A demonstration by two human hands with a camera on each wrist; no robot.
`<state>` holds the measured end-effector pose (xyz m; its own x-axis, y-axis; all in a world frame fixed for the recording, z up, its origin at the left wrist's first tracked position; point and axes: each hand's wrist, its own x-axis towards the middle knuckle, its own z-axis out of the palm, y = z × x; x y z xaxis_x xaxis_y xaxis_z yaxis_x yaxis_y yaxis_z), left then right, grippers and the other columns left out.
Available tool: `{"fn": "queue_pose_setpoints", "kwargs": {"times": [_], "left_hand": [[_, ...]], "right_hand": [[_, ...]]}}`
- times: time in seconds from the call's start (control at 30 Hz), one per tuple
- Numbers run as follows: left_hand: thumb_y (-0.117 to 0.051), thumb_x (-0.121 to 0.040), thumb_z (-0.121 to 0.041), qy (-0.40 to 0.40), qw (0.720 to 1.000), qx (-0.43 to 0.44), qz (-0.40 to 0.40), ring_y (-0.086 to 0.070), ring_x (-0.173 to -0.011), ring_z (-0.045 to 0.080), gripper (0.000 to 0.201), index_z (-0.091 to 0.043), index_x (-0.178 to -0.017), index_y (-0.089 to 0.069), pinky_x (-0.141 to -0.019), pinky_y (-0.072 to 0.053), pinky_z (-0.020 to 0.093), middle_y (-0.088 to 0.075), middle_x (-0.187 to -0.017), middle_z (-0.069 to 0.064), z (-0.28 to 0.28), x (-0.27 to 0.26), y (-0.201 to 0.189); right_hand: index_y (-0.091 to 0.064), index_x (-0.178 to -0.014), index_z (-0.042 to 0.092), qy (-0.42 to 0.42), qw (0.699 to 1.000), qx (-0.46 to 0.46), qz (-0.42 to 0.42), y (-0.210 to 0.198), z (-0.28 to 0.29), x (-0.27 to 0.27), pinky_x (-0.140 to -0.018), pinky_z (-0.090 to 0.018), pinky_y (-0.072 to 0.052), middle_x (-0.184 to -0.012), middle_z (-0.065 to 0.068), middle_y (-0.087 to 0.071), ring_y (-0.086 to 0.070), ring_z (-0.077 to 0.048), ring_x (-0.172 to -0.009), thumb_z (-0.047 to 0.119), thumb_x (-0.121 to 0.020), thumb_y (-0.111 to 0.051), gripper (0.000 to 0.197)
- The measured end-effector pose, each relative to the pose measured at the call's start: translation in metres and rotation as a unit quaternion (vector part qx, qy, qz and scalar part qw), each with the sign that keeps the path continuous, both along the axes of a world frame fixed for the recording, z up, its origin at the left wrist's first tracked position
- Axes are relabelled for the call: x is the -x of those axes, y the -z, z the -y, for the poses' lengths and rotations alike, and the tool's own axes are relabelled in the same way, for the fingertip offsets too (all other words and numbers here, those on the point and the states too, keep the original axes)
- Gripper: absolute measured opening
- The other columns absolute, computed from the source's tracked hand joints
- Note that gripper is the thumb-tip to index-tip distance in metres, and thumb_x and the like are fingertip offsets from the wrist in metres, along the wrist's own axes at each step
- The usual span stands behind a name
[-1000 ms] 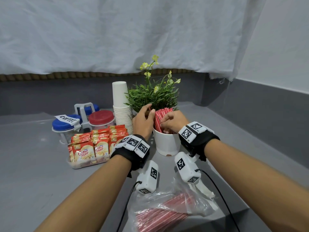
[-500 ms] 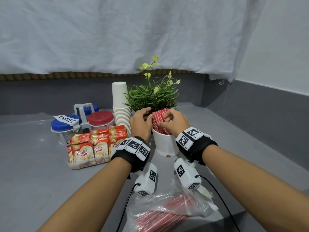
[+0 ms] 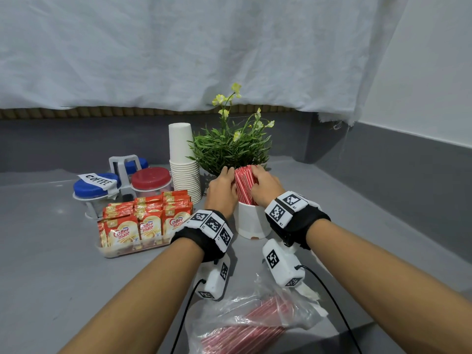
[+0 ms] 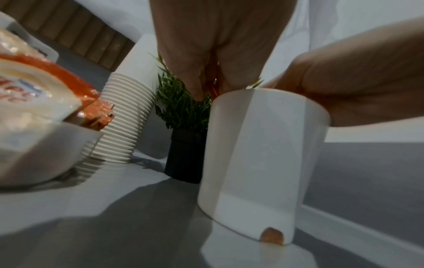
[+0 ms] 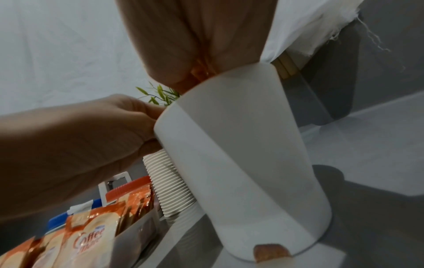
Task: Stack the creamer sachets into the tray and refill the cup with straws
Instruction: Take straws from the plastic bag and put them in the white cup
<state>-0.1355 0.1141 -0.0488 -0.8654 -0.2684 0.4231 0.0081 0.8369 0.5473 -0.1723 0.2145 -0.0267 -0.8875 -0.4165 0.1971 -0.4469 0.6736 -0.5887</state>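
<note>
- Head view, centre of frame: the left hand [image 3: 221, 192] and right hand [image 3: 265, 185] curl round the red straws [image 3: 244, 185] from either side, gripping the bundle standing in the white cup [image 3: 251, 221] on the grey bench [image 3: 46, 264].
- Centre left, creamer sachets [image 3: 148, 221] fill the tray [image 3: 132, 251]; that step looks done.
- Refilling is in hand. Next: release gently, then fetch more from the bag [image 3: 250, 323] at the lower centre.

Smooth matt white cup [image 3: 251, 221], crinkled glossy plastic bag [image 3: 245, 312]
</note>
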Motion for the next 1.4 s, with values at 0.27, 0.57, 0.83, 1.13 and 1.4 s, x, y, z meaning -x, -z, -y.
{"fn": "queue_pose_setpoints", "kwargs": {"times": [0.27,0.57,0.83,1.13,1.4], "left_hand": [[-0.038,-0.098,-0.014,0.012,0.998,0.052,0.016,-0.034,-0.136,0.032,0.046,-0.011,-0.144,-0.032,-0.111,-0.027,0.035,-0.025,-0.153,0.015,0.003,-0.004,0.005],[-0.035,-0.096,-0.012,0.030,0.993,0.113,0.013,-0.025,-0.142,0.023,0.046,-0.006,-0.142,-0.034,-0.112,-0.024,0.031,-0.030,-0.151,0.011,-0.001,-0.012,0.001],[-0.035,-0.097,-0.018,0.020,0.986,0.129,0.103,-0.024,-0.141,0.030,0.045,-0.007,-0.141,-0.035,-0.113,-0.023,0.037,-0.021,-0.153,0.019,-0.004,-0.027,-0.022],[-0.043,-0.089,-0.016,0.019,0.996,0.091,0.016,-0.059,-0.102,0.032,0.032,0.001,-0.108,-0.064,-0.090,-0.049,0.042,-0.062,-0.115,0.017,-0.019,-0.057,-0.057],[-0.046,-0.086,-0.017,0.040,0.993,0.086,0.064,-0.060,-0.090,0.033,0.024,-0.006,-0.087,-0.067,-0.076,-0.044,0.033,-0.066,-0.095,0.016,-0.036,-0.104,-0.061]], "right_hand": [[-0.016,-0.148,0.013,-0.044,0.994,-0.094,-0.034,0.004,0.006,0.005,-0.118,-0.035,-0.011,-0.158,-0.011,-0.002,-0.015,-0.032,-0.144,0.002,-0.092,-0.041,0.063],[-0.031,-0.144,0.027,-0.032,0.999,0.015,-0.011,0.007,-0.001,0.006,-0.115,-0.037,-0.026,-0.157,0.002,-0.015,-0.026,-0.026,-0.141,-0.004,-0.087,-0.036,0.064],[-0.044,-0.138,0.017,-0.003,0.994,0.109,0.005,-0.011,-0.015,-0.005,-0.093,-0.026,-0.043,-0.136,-0.010,-0.052,-0.052,-0.023,-0.117,-0.002,-0.088,-0.039,0.053],[-0.064,-0.097,0.010,0.012,0.975,0.219,0.031,-0.038,-0.046,-0.033,-0.056,-0.013,-0.042,-0.077,-0.008,-0.067,-0.058,-0.010,-0.064,-0.001,-0.084,-0.048,0.024],[-0.052,-0.063,0.018,0.032,0.982,0.162,0.090,-0.009,-0.071,-0.078,-0.041,-0.015,-0.038,-0.063,-0.004,-0.057,-0.051,-0.014,-0.051,0.002,-0.086,-0.045,0.029]]}}
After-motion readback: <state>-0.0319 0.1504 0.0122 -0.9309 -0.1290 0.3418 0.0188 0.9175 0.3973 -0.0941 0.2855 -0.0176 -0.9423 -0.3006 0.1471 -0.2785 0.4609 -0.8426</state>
